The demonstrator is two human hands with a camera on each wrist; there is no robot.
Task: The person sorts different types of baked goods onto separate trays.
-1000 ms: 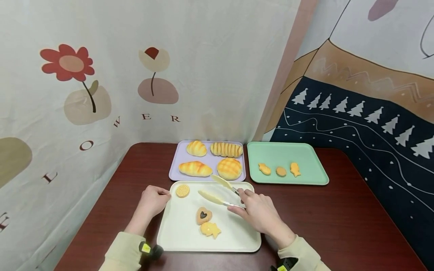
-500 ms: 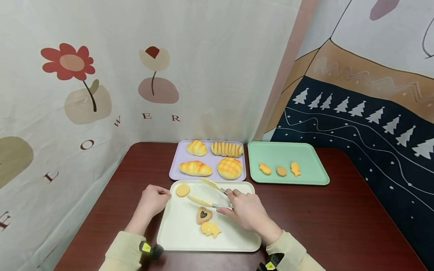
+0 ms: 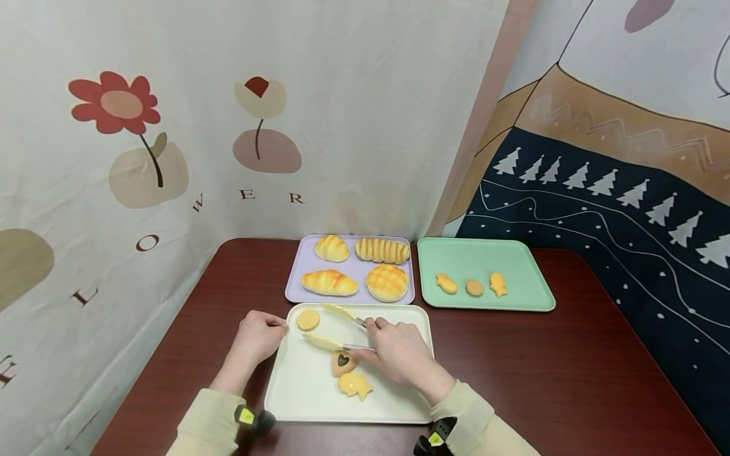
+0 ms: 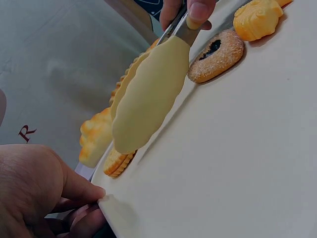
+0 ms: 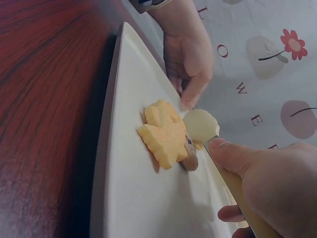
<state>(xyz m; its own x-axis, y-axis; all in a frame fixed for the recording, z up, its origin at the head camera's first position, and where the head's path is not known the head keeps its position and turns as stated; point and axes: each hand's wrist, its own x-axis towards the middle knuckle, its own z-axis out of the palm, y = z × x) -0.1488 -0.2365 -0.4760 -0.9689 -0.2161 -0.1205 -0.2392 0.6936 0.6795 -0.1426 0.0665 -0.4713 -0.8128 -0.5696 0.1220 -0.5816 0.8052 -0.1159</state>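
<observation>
My right hand [image 3: 399,351] grips a pair of tongs [image 3: 325,342] with pale yellow scalloped tips, spread apart above the white tray [image 3: 393,405]. At the tray's upper left corner lies a round yellow biscuit [image 3: 308,320], just beyond the tips. A heart-shaped cookie with a dark centre [image 3: 343,363] sits partly under the lower arm of the tongs. Against it lie yellow cookies [image 3: 353,385], one of them star-shaped. With thumb and fingers my left hand [image 3: 260,335] pinches the tray's left edge, seen close up in the left wrist view.
Behind the white tray stands a lilac tray [image 3: 291,288] bearing several bread rolls. To its right, a green tray [image 3: 473,256] holds three small biscuits. All rest on a dark red-brown table [image 3: 570,380], with a printed curtain [image 3: 365,126] behind.
My right hand has moved left with the open-armed tongs, bringing their tips close to the round biscuit and over the heart cookie's edge. The left hand has stayed on the tray.
</observation>
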